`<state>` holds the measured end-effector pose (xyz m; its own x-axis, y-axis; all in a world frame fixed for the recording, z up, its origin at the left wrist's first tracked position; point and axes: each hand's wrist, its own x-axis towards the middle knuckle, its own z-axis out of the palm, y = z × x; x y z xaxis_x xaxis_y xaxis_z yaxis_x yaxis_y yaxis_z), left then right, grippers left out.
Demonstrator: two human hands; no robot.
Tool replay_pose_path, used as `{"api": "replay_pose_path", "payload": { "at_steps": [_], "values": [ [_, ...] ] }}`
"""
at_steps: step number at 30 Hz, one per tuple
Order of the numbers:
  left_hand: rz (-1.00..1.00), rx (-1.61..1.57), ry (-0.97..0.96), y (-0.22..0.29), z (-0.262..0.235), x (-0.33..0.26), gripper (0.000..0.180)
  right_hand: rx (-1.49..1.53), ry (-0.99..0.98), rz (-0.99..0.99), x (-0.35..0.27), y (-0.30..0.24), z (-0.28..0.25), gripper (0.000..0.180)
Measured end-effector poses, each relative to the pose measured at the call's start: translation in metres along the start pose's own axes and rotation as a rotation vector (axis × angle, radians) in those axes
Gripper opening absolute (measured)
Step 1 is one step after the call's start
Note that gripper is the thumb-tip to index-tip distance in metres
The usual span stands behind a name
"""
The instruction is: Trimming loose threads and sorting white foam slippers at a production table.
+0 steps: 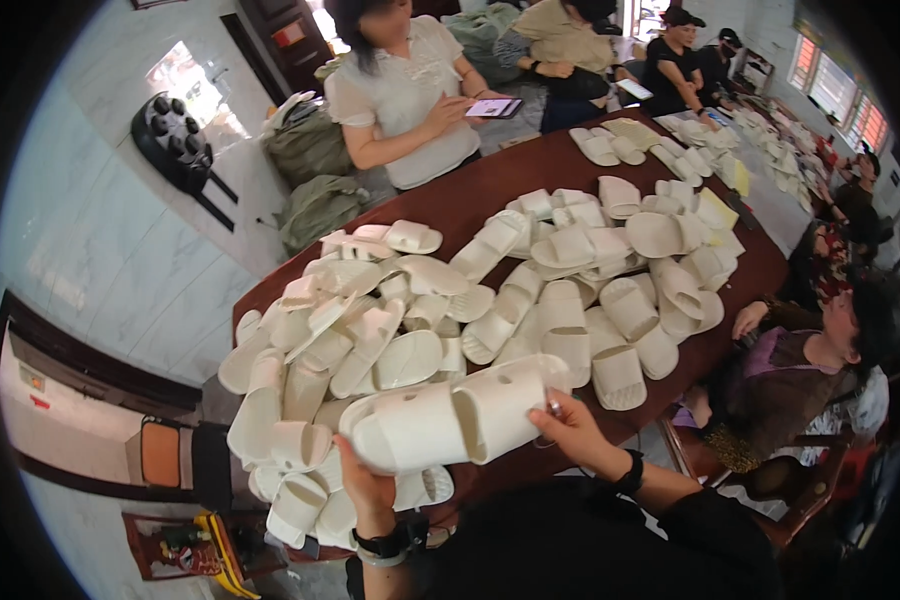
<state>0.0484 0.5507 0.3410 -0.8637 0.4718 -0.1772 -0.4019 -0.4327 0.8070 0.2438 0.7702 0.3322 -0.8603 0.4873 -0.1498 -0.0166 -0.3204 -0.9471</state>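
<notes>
I hold one white slide sandal [450, 415] sideways above the near end of a dark wooden table [530, 165]. My left hand [365, 487] grips its toe end from below. My right hand [565, 425] pinches the heel end, and a small metal tool or tag seems to sit at the fingertips; I cannot tell which. A large heap of white sandals [420, 300] covers the table just beyond my hands. Both wrists wear dark bands.
A person in a white top [410, 90] stands at the table's far side holding a phone. Another person [800, 370] sits at the right edge. More people sit at the back beside further sandals [690, 140]. Green bags [315, 205] lie on the floor at left.
</notes>
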Motion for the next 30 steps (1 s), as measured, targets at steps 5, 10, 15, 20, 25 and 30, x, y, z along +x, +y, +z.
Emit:
{"api": "replay_pose_path", "payload": {
  "at_steps": [5,10,15,20,25,30],
  "values": [
    [-0.045,-0.059,-0.176,0.007,0.007,-0.018,0.061,0.011,-0.118,-0.063,-0.011,-0.008,0.016,0.037],
    [-0.014,-0.202,-0.071,-0.005,0.012,-0.024,0.058,-0.011,-0.104,-0.05,-0.001,-0.02,0.011,0.042],
    [-0.079,-0.183,-0.216,-0.002,0.017,-0.024,0.06,0.015,-0.143,0.034,0.004,-0.035,0.002,0.044],
    [0.043,0.471,-0.394,-0.012,-0.023,-0.02,0.055,-0.094,-0.002,0.101,0.006,-0.021,-0.007,0.042],
    [-0.275,0.433,-0.198,-0.003,-0.014,-0.02,0.059,-0.521,0.085,-0.574,0.015,-0.012,-0.023,0.034],
    [-0.313,0.152,0.037,-0.012,-0.003,-0.009,0.058,-0.387,0.102,-0.214,0.007,-0.01,-0.036,0.017]
  ]
}}
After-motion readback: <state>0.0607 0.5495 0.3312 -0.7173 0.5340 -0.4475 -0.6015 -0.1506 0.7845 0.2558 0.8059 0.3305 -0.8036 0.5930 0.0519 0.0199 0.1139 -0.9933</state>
